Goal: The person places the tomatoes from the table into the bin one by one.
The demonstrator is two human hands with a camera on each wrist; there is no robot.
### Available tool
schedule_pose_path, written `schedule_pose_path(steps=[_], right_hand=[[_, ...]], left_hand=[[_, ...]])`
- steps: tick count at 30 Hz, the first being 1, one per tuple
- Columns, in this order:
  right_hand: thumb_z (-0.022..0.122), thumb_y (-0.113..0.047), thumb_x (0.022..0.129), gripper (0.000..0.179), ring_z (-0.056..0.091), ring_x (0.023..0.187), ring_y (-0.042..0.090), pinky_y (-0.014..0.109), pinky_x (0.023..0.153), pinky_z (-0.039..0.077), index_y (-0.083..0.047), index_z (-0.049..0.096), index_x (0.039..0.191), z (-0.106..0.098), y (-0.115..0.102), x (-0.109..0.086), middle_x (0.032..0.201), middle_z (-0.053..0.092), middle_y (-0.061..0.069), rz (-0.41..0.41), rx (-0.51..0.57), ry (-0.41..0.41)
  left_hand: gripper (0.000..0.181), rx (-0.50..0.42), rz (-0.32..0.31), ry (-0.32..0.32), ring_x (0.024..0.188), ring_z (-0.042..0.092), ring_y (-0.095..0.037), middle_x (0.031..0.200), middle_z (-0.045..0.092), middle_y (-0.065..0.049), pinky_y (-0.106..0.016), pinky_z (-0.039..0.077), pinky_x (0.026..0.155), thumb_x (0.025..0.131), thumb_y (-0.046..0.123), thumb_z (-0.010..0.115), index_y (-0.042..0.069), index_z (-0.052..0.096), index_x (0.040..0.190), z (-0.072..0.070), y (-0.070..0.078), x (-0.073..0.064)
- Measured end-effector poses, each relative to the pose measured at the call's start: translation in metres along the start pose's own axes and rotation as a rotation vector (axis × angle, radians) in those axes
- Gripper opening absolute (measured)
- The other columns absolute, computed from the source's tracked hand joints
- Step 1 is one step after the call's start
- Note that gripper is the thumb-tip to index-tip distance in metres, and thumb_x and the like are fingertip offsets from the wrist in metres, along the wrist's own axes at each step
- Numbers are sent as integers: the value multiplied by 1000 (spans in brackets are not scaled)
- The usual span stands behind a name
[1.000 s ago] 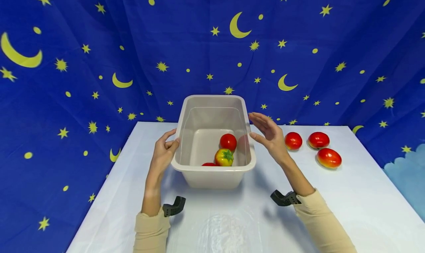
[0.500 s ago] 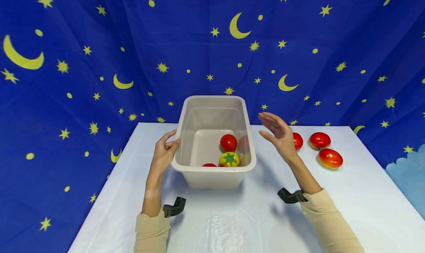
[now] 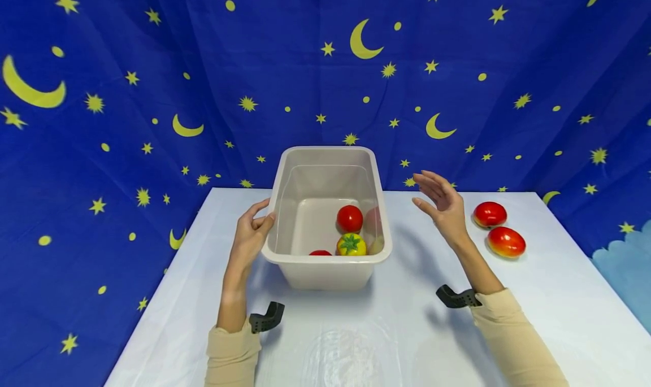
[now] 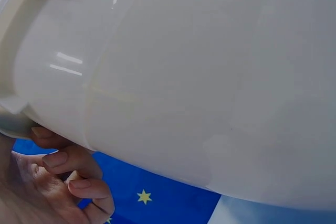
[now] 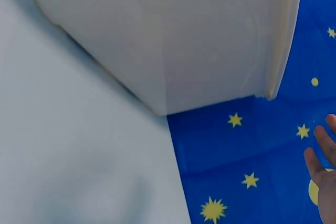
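Note:
A light grey plastic bin (image 3: 325, 274) stands mid-table. My left hand (image 3: 251, 229) grips its left rim, thumb on top; in the left wrist view, curled fingers (image 4: 79, 161) show under the rim. Inside lie a red tomato (image 3: 350, 218), a yellow tomato-like fruit with a green star-shaped cap (image 3: 352, 244), and a red piece (image 3: 320, 252) mostly hidden by the front wall. My right hand (image 3: 446, 209) is raised right of the bin, fingers extended and apart from it. Two glossy red-yellow oval fruits, a far one (image 3: 490, 214) and a nearer one (image 3: 506, 242), lie right of that hand.
The white-covered table (image 3: 351, 342) meets a blue curtain with yellow moons and stars (image 3: 315, 65) behind the bin. Black wrist mounts, the left one (image 3: 267, 317) and the right one (image 3: 458, 297), jut inward from the sleeves.
My right hand has moved right, away from the bin's rim, and now hides a third red fruit. The yellow fruit has rolled slightly right in the bin. My left hand keeps its grip.

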State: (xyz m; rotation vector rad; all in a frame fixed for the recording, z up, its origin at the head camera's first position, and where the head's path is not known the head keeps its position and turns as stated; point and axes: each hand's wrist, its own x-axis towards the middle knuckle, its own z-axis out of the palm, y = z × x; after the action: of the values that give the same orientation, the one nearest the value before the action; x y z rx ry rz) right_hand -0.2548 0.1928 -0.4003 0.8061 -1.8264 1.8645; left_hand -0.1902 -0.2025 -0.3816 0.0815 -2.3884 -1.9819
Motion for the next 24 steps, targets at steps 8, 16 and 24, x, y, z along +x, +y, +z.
schedule_pose_path(steps=[8,16,24], right_hand=[[62,23,80,60,57,123,23,26,107,40,6,50,136,-16,7,2,132,57,28,24,8,50],[66,16,83,55,58,122,13,21,107,39,2,52,135,-34,11,0,132,58,23,94,-135,78],[66,14,84,55,56,124,15,20,107,38,2,53,135,-47,17,-4,134,57,23,145,-218,117]], left_hand=[[47,8,1,-1,75,67,-8,115,66,-28,-25,54,67,101,17,51,8,41,147,-1,-1,0],[47,16,-8,0,76,67,-8,117,65,-29,-24,53,68,101,18,51,8,41,147,0,0,0],[47,8,11,-6,74,67,-7,116,66,-29,-24,53,67,102,16,50,7,41,147,-1,0,0]])
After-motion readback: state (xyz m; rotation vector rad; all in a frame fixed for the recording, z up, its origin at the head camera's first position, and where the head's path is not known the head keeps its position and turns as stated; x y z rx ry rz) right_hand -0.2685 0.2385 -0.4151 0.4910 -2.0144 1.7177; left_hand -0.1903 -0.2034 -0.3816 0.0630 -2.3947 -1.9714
